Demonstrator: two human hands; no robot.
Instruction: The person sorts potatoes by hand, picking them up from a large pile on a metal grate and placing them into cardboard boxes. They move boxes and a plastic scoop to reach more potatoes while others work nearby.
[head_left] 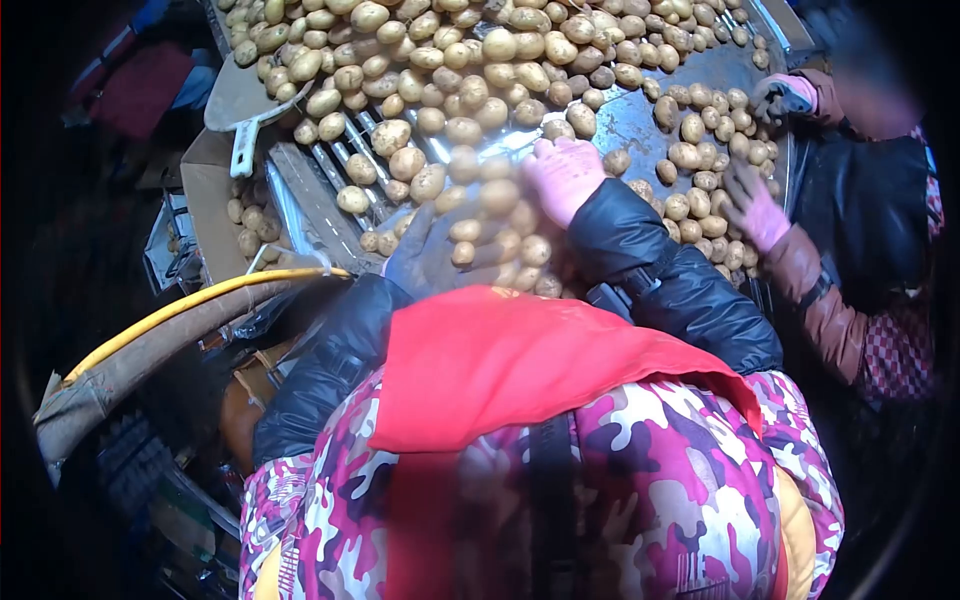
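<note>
Many potatoes [480,75] lie over a metal sorting table [650,120], thickest at the far side. My right hand [565,178], in a pink glove, rests at the middle of the table among potatoes, its fingers pointing forward and left; whether it grips one cannot be made out. My left hand [412,255], in a dark bluish glove, is low at the near left edge beside several potatoes. Its fingers are blurred and partly hidden. Between my hands some potatoes are smeared by motion.
A white scoop [240,100] lies at the left edge, above a cardboard box [205,190] with potatoes. A yellow hose [190,305] curves at the left. On the right, a co-worker's gloved hands [757,208] are over potatoes. Another person's sleeve [145,95] shows at upper left.
</note>
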